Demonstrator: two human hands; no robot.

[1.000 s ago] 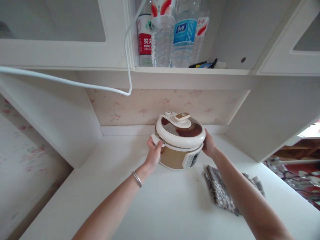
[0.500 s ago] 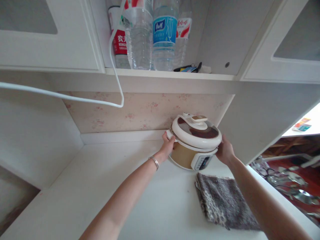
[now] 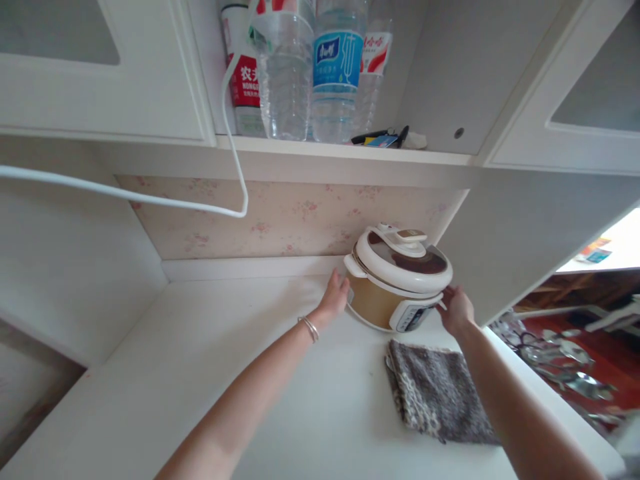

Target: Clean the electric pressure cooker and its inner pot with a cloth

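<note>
Head view, taken from left to right: a white cable (image 3: 150, 198) hangs across the wall well above and to the left of the left hand (image 3: 336, 298), whose wrist carries a thin bracelet (image 3: 310, 328). That hand rests flat and loosely open against the lower left side of the cooker (image 3: 397, 283), just under the cooker's small side handle, fingers touching the tan body but not wrapped around anything. The cooker stands on the white counter (image 3: 210, 373), tucked toward the back wall and close to the cabinet side on its right, its lid shut and its control panel facing the person. The right hand (image 3: 456, 311) sits at the cooker's lower right edge beside the panel, fingers curled near the rim; whether it grips or only touches I cannot tell. A grey patterned cloth (image 3: 437, 393) lies on the counter under the right forearm, just in front of the cooker. Water bottles (image 3: 310, 67) stand on the shelf high above both hands. To handle the cooker well here, I judge that both palms should press evenly on opposite sides, low on the body, so that it slides level without tipping or snagging the cloth.
</note>
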